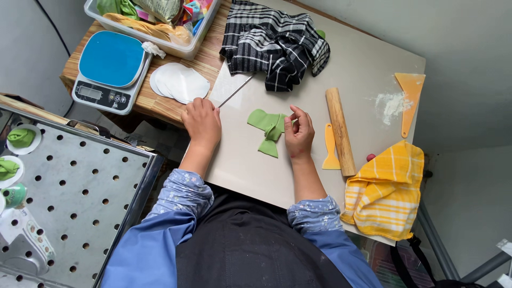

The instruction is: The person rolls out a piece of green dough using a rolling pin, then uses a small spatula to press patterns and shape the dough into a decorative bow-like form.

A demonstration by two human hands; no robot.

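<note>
- Left hand (201,121) closed around a thin metal rod (235,91), pointing toward 1 o'clock.
- Right hand (299,133), fingers curled, pinching the green dough piece (267,127) at its 3 o'clock edge.
- Dough flat on the table (362,64); wooden rolling pin (340,130) at 3 o'clock of that hand.

Pale tabletop (368,58) carries green dough (268,128), rolling pin (340,130), two orange scrapers (409,96), flour patch (391,104), yellow cloth (385,192), black plaid cloth (277,45). Wooden side: scale (109,69), white discs (178,82), bin (154,21).
</note>
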